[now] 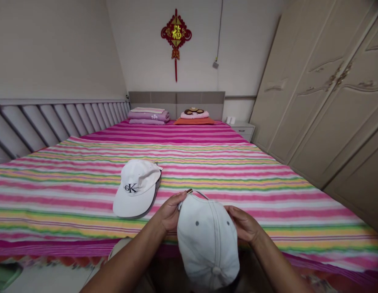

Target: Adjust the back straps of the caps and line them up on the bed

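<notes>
A pale baseball cap [204, 240] is held between my two hands near the bed's front edge, its crown button towards me and its back strap pointing away. My left hand [172, 211] is closed on the cap's left side by the strap. On the opposite side, my right hand [243, 224] grips the edge, some of its fingers hidden behind the fabric. A white baseball cap [138, 185] with dark "CK" letters lies on the striped bedspread [268, 195], left of my hands and touching neither.
Folded purple bedding [149, 116] and a pink and orange stack [194, 115] sit by the headboard [201, 99]. A slatted rail [54, 122] runs along the left. Tall wardrobes [311, 89] and a small nightstand [244, 129] stand at right.
</notes>
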`<move>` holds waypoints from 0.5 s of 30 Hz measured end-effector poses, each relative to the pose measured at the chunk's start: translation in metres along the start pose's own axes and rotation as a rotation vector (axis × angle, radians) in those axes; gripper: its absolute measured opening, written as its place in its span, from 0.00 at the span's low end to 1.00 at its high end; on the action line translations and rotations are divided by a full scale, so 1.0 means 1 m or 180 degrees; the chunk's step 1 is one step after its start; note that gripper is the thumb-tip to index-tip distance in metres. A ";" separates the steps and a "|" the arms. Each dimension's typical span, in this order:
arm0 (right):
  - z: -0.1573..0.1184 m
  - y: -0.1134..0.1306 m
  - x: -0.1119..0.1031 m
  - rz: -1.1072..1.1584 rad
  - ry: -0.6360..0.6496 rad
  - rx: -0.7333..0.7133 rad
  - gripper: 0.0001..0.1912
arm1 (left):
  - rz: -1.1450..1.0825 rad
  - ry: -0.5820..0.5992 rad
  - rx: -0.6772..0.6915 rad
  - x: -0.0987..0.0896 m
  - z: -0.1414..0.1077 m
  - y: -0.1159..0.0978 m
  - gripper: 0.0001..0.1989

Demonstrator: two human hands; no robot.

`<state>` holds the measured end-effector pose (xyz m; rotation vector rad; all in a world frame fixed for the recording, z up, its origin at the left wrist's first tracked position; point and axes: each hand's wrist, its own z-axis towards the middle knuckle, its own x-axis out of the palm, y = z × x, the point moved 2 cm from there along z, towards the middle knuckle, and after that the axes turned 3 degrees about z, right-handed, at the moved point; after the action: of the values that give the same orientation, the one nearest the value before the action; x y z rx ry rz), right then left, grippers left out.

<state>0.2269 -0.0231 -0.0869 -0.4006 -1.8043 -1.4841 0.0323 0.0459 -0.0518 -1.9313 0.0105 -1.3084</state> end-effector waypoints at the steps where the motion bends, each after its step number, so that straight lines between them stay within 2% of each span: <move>1: -0.002 -0.003 -0.001 0.0038 0.0012 -0.0045 0.13 | -0.0034 -0.0020 -0.0091 0.000 0.000 0.000 0.06; 5: -0.013 -0.007 0.008 0.0242 0.0042 -0.0342 0.17 | -0.0095 0.0036 -0.0340 0.002 -0.001 0.003 0.10; 8: -0.021 -0.005 0.022 0.0455 0.0288 -0.0546 0.19 | -0.0228 0.0162 -0.0338 0.004 -0.004 0.004 0.12; 11: -0.025 -0.008 0.035 0.0379 0.0664 -0.0260 0.26 | -0.0383 0.0305 -0.0137 0.006 -0.005 0.001 0.14; 12: -0.025 -0.011 0.038 0.0312 0.0678 -0.0105 0.28 | -0.0425 0.0318 -0.0055 0.006 -0.005 0.000 0.14; 15: -0.021 -0.018 0.040 0.0227 0.0348 0.0068 0.26 | -0.0441 0.0263 -0.0015 0.009 -0.004 -0.003 0.15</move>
<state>0.1958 -0.0567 -0.0700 -0.3624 -1.7014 -1.4097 0.0321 0.0423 -0.0424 -1.9090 -0.0805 -1.4799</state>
